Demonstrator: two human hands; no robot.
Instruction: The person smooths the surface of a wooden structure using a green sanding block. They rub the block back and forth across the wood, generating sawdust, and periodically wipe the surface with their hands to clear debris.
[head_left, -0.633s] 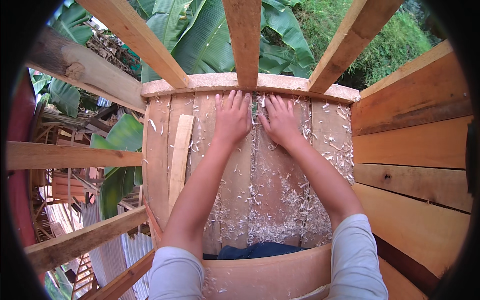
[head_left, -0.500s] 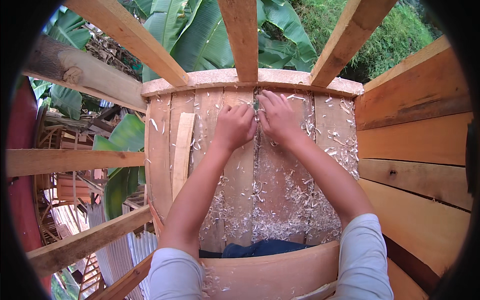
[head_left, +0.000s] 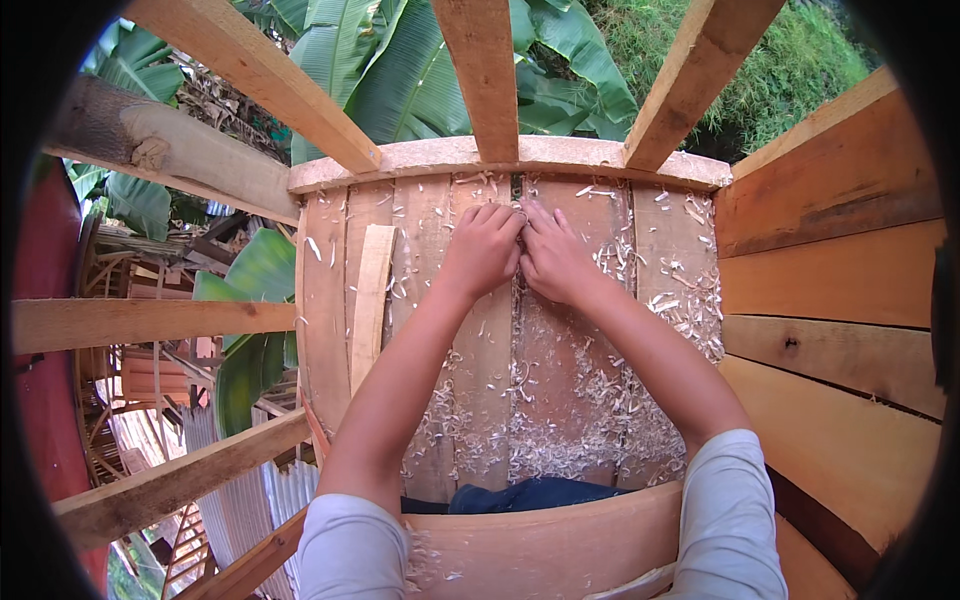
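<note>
My left hand (head_left: pixel 484 250) and my right hand (head_left: pixel 556 258) meet over the plank floor (head_left: pixel 480 370), near its far end. The left fingers are curled together at the narrow gap between two planks. Beside them, the right fingers bend down close together, their tips at the same gap and touching or nearly touching the left hand. Whatever the fingertips pinch is hidden or too small to name. Pale wood shavings (head_left: pixel 560 455) lie scattered over the planks, thickest near me and to the right.
A loose wooden strip (head_left: pixel 372 300) lies left of my left arm. A pale crossbeam (head_left: pixel 510 152) closes the far end, with upright posts (head_left: pixel 482 80) rising there. A plank wall (head_left: pixel 820 285) stands at right. A curved board (head_left: pixel 545 548) crosses in front of me. Rails (head_left: pixel 160 322) edge the left drop.
Both hands have drawn slightly nearer to me along the gap and closer together. The right fingers, stretched farther forward before, now rest beside the left fingers.
</note>
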